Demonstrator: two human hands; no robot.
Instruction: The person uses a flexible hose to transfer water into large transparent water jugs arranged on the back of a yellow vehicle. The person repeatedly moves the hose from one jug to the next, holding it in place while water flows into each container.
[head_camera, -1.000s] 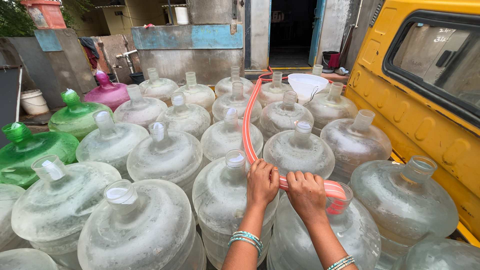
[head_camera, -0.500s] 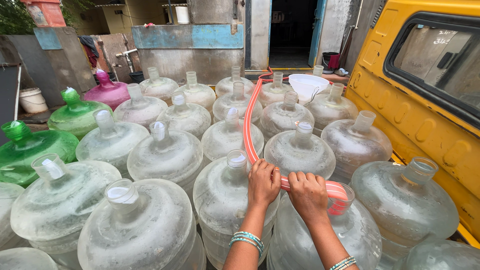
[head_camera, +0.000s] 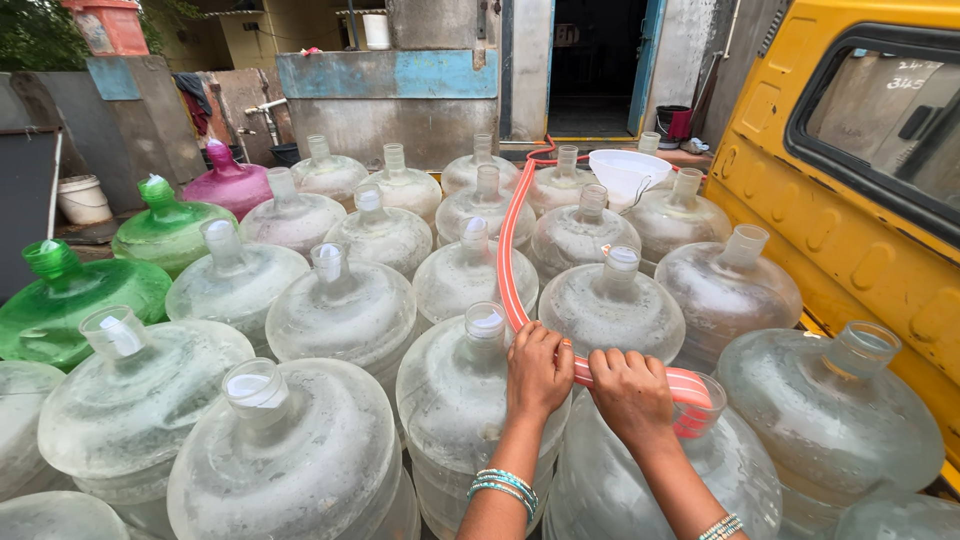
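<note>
Red-striped hose (head_camera: 512, 240) is staying put: both hands, left (head_camera: 537, 368) and right (head_camera: 630, 392), are still gripping it closed-fisted, its end remaining bent into the nearest clear jug's mouth (head_camera: 690, 400); filling appears ongoing.

Bare arms, beaded turquoise wrist bangles (head_camera: 503, 486)

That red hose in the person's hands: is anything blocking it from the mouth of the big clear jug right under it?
Nothing visible blocks it. Both the left hand and the right hand grip the red hose, and its end already dips into the open neck of the clear jug below the right hand. The neighbouring jugs stand beside it, not across.
</note>
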